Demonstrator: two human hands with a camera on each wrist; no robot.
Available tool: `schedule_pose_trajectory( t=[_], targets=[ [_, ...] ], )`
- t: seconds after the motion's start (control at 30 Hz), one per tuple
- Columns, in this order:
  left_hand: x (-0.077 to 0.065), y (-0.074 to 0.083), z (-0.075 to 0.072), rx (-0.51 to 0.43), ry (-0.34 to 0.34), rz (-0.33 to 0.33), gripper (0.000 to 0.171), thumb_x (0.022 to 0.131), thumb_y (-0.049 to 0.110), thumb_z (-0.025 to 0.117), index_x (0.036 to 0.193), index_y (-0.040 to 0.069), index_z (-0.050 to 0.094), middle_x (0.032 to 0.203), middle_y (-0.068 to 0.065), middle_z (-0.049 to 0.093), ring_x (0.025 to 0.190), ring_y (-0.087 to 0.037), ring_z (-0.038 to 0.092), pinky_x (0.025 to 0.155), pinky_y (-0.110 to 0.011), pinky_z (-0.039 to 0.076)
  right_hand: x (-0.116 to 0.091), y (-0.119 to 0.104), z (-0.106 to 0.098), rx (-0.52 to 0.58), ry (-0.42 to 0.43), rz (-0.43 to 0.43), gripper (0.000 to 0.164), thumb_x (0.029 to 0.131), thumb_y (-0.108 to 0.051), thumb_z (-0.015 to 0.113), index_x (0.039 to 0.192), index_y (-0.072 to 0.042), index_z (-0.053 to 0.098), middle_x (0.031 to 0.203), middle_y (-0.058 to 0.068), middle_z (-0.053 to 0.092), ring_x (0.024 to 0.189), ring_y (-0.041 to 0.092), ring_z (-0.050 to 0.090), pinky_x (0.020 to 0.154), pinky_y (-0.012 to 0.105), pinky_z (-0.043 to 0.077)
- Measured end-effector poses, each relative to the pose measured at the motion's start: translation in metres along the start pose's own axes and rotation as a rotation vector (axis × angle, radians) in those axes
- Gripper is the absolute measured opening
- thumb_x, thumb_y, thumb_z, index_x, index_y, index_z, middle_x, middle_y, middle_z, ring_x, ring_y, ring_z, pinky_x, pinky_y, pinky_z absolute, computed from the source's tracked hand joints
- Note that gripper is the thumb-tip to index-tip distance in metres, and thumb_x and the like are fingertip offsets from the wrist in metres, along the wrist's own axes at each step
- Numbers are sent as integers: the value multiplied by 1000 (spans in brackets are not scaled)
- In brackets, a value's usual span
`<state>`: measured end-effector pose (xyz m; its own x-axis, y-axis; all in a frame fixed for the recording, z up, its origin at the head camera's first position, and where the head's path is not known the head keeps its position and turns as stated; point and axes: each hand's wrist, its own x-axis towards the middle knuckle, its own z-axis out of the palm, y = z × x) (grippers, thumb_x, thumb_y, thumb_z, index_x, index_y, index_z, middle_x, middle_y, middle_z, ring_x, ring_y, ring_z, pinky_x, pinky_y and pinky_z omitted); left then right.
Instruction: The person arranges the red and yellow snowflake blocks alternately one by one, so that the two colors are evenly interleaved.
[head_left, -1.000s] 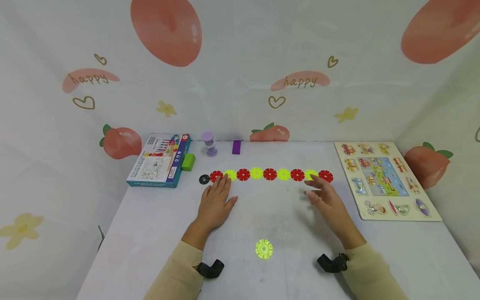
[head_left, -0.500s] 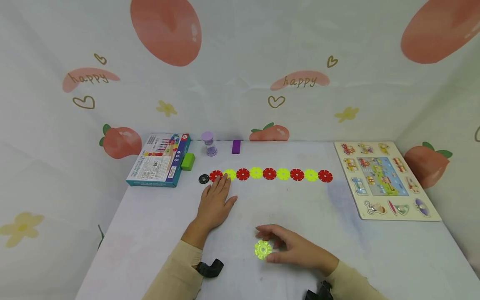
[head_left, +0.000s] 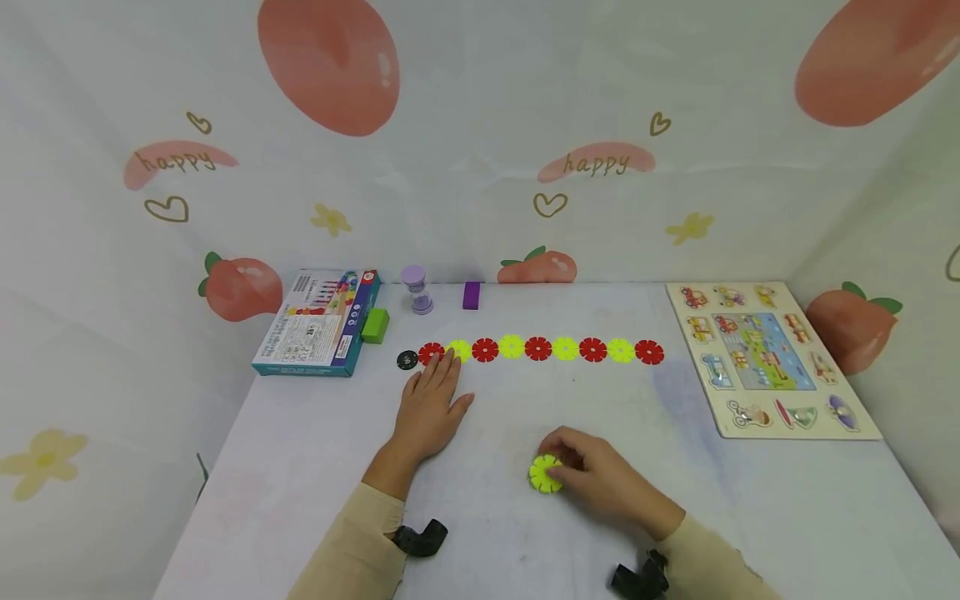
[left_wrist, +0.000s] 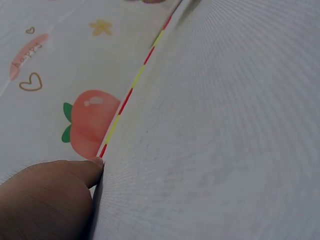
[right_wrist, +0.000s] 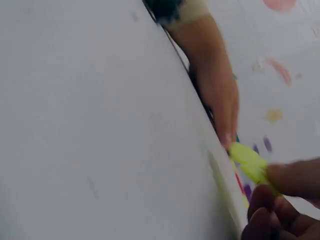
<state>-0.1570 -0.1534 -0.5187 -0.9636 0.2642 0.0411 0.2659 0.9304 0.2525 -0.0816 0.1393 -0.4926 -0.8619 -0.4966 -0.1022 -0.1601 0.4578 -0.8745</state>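
Note:
My right hand (head_left: 596,475) pinches a yellow-green notched plastic disc (head_left: 543,474) between thumb and fingers, over the front middle of the table. The right wrist view shows the same disc (right_wrist: 248,162) at the fingertips. Flat on the table lies my left hand (head_left: 431,412), fingers straight, its fingertips over the left end of a row of discs. That row alternates red discs (head_left: 537,348) and yellow discs (head_left: 565,348), edge to edge, ending at the right in a red disc (head_left: 649,352). A small black round piece (head_left: 407,360) sits at the row's left end.
At the back left stand a boxed toy set (head_left: 315,321), a green block (head_left: 375,326) and a purple sand timer (head_left: 417,290). A purple block (head_left: 471,295) lies near the back edge. On the right is a wooden picture puzzle board (head_left: 772,358).
My right hand has come from the row's right end to the front middle, taken hold of the yellow-green disc and shifted it slightly right and away from me. The left hand stays put.

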Motion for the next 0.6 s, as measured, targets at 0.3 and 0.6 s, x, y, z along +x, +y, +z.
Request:
schedule_pose_trajectory(
  t=[0.3,0.6],
  targets=[
    [0,0,0,-1,-20,-9,73,96,54,44,153,13,21,159,-1,11,144,-22,4,112,-51,8,-3,38,-66,-19,552,201,35,97,-27,57,130,-14,57,120,6,57,95,22,58,64,27,53],
    [1,-1,2,8,-2,2,73,96,52,44,153,13,21,159,0,10,144,-22,4,112,-51,8,-13,45,-97,-50,610,340,79,95,-49,51,153,-7,17,152,20,23,99,31,54,64,26,52]
  ],
)
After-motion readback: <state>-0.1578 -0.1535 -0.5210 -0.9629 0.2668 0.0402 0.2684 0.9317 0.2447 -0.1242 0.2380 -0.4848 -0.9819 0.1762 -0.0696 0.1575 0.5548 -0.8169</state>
